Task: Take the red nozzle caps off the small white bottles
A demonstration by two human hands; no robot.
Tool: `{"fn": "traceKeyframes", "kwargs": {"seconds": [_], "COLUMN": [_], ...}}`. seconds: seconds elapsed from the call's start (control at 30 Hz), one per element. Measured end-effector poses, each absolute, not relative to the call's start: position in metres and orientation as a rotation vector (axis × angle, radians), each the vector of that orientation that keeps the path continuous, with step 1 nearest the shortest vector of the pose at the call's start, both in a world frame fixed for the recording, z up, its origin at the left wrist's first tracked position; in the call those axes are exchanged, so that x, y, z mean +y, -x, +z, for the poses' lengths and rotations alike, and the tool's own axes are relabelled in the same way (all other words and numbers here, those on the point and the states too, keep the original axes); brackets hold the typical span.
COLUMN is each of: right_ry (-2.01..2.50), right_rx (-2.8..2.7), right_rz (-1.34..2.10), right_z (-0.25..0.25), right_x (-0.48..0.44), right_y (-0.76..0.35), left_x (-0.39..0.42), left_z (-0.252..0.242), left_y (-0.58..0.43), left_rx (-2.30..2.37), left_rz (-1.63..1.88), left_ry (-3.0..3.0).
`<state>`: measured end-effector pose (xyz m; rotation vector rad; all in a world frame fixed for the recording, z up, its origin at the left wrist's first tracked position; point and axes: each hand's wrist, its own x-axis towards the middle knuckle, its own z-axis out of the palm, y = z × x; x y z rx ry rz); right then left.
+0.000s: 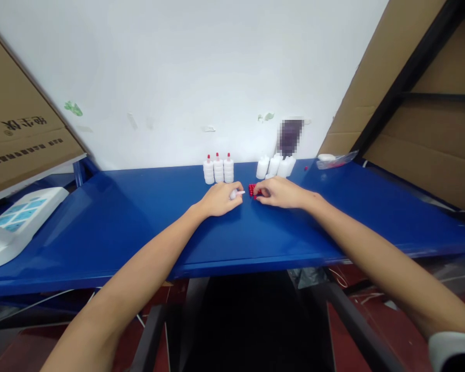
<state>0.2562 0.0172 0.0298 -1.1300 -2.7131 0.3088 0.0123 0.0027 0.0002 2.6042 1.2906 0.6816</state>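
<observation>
My left hand [221,199] is closed round a white bottle [233,195], which lies on its side with its pale nozzle pointing right; no red cap shows on it. Just to the right, my right hand [281,192] reaches over a block of small red caps [251,189] on the blue table, its thumb and forefinger at a red cap by the block's near edge. Whether the fingers grip that cap cannot be made out. Behind my left hand stand three white bottles [218,170] with red tips. White bottles [262,168] without red tips stand behind my right hand.
The blue table [132,227] meets a white wall. A clear bag [336,161] and a loose red cap [306,168] lie at the back right. A white device [23,222] sits at the left edge, below a cardboard box [23,119].
</observation>
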Motion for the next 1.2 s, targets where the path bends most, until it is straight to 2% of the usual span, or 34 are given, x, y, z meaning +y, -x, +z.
{"fn": "traceKeyframes", "kwargs": {"seconds": [0.43,1.2], "right_ry": [1.067,1.072], "right_rx": [-2.595,-2.575], "right_rz": [0.329,0.376], "right_z": [0.012,0.014], "right_x": [0.03,0.029], "right_y": [-0.256,-0.257], "left_x": [0.002,-0.002], "left_z": [0.005,0.011], "left_y": [-0.02,-0.028], "left_rx": [1.294,1.399], "left_rz": [0.511,0.337], "left_ry": [-2.593,-2.644]}}
